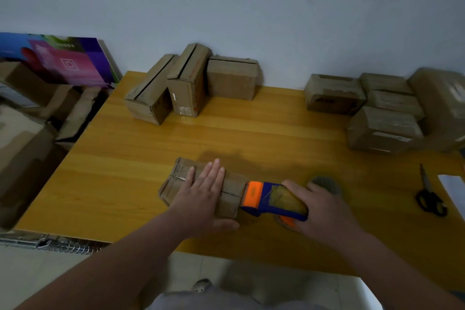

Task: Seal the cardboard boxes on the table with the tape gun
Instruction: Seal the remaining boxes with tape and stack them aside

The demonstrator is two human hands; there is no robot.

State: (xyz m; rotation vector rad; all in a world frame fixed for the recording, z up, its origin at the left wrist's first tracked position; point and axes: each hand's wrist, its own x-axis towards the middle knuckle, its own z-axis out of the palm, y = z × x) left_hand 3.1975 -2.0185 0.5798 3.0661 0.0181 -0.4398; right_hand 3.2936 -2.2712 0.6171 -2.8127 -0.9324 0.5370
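A small cardboard box (pixel 181 176) lies near the front middle of the yellow wooden table (pixel 141 148). My left hand (pixel 202 195) rests flat on its top, fingers straight, thumb against the near side. My right hand (pixel 324 205) grips the blue and orange tape gun (pixel 273 199), whose orange head touches the box's right end. A brown tape roll (pixel 327 184) shows behind my right hand.
Three cardboard boxes (pixel 187 83) stand at the back by the wall. Several more boxes (pixel 385 111) are stacked at the back right. Black scissors (pixel 429 196) and a white sheet (pixel 453 189) lie at the right edge. More cartons (pixel 37 113) pile up left of the table.
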